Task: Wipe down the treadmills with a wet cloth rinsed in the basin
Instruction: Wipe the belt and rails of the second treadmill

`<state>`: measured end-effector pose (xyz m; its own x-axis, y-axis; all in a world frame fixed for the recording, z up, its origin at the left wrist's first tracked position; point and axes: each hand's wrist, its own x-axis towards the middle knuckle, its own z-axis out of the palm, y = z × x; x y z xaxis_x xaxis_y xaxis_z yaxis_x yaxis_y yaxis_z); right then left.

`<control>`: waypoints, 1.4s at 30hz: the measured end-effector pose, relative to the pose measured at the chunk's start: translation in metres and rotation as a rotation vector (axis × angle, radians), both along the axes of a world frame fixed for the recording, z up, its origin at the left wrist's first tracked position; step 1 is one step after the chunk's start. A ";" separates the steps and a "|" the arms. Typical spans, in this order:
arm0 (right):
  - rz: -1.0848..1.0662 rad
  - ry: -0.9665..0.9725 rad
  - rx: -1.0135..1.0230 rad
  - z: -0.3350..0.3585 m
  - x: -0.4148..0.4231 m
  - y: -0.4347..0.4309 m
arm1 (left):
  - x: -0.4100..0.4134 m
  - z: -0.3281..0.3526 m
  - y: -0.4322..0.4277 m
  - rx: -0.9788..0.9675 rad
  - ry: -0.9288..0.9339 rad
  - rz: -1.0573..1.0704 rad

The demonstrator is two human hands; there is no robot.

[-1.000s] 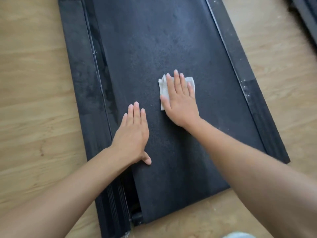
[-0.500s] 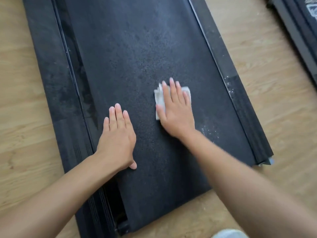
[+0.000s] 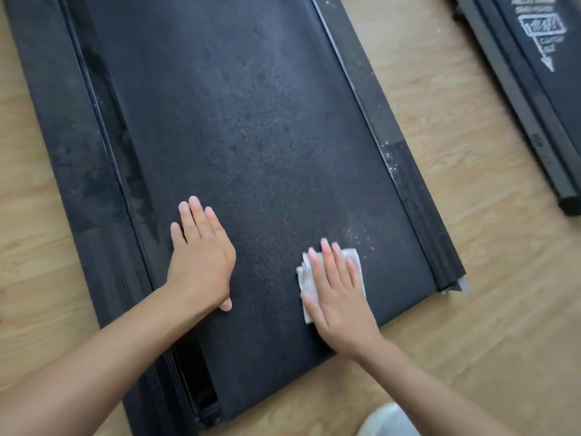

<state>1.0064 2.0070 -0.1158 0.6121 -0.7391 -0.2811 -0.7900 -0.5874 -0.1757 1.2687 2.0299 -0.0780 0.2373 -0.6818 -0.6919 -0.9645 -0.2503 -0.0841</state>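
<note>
A black treadmill lies flat on the wooden floor, its dusty belt filling most of the view. My right hand presses flat, fingers straight, on a folded white cloth near the belt's near right corner. My left hand rests flat on the belt near its left edge, fingers straight and holding nothing. White specks dot the belt just beyond the cloth. No basin is in view.
A second black treadmill with white printed markings lies at the upper right. Light wooden floor surrounds both. The treadmill's side rails run along each edge of the belt. A pale shoe tip shows at the bottom.
My right hand has slid the cloth toward me and to the right, close to the belt's near right corner. My left hand stays flat on the belt.
</note>
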 end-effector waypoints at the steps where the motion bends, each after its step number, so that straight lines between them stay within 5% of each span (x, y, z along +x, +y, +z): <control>1: -0.016 -0.037 -0.050 -0.007 0.032 -0.036 | 0.002 -0.003 0.001 -0.005 -0.007 -0.011; 5: -0.125 -0.072 -0.098 -0.003 0.141 -0.199 | 0.007 -0.002 0.005 -0.013 0.017 -0.005; 8: -0.061 -0.021 -0.101 -0.003 0.149 -0.248 | 0.009 0.002 0.003 -0.009 0.009 -0.002; 15: 0.023 0.076 -0.049 0.008 -0.105 -0.009 | -0.002 0.009 -0.004 0.018 0.019 0.043; 18: 0.072 0.196 0.015 0.007 -0.143 0.013 | -0.003 0.007 -0.003 0.015 0.018 0.049; 23: 0.434 0.130 0.058 0.013 -0.112 -0.068 | -0.002 -0.004 -0.006 0.030 -0.027 0.015; 29: 0.052 -0.037 -0.164 -0.013 0.074 -0.241 | -0.005 -0.005 -0.011 0.098 -0.083 -0.013; 33: 0.077 -0.018 -0.147 -0.009 0.091 -0.292 | -0.009 0.000 -0.017 0.141 -0.094 -0.004; 42: 0.021 0.193 0.006 0.013 -0.164 -0.046 | -0.012 0.004 -0.015 0.073 -0.069 0.035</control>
<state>0.8427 1.9611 -0.1026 0.5620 -0.7243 -0.3993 -0.7967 -0.6039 -0.0258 1.2568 2.0151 -0.0741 0.3090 -0.6203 -0.7209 -0.9465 -0.2748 -0.1692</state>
